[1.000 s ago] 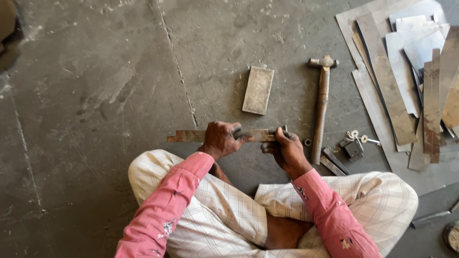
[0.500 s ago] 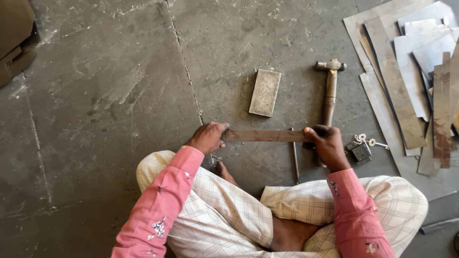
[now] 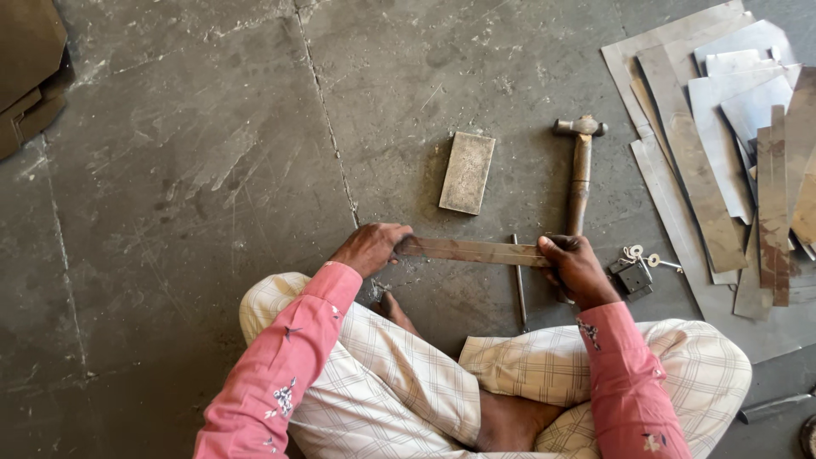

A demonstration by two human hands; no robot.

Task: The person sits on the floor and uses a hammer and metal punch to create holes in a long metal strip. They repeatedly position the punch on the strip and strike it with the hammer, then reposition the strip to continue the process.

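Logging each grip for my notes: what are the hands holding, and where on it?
A flat metal strip, held by its two ends: left hand and right hand.

The floor (image 3: 195, 170) is grey concrete, scuffed and scratched all over, with pale scrape marks ahead of the left hand. A thin joint line (image 3: 327, 110) runs away from the hands toward the top edge, and a second, fainter one crosses the floor far out to the left. Dust and small grit lie scattered ahead of the hands. Far off to the left, at the upper corner, sits a dark brownish slab (image 3: 30, 72) — partly cut off by the frame. Beyond the right hand the concrete is covered by overlapping sheets of metal (image 3: 722, 144) — some dull grey, some rust-streaked. Light is even and soft, with short shadows.
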